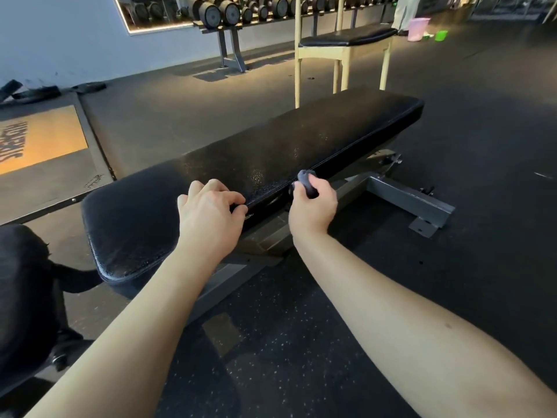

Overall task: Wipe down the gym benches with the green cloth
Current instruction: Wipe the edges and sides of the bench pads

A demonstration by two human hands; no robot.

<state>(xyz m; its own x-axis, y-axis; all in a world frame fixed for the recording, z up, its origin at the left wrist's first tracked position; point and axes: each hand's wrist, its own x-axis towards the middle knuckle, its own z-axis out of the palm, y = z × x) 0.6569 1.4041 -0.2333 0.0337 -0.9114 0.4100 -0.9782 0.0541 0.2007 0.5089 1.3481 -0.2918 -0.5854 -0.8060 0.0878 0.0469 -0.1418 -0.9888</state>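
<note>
The left hand (208,206) curls over the bench (271,152) edge; right hand (313,203) grips a dark wadded cloth (306,180); bench runs near-left to far-right.

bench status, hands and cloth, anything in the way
Left hand grips bench near edge. Right hand holds bunched cloth, dark-looking, at same edge. Wooden-framed seat stands beyond far side.
</note>
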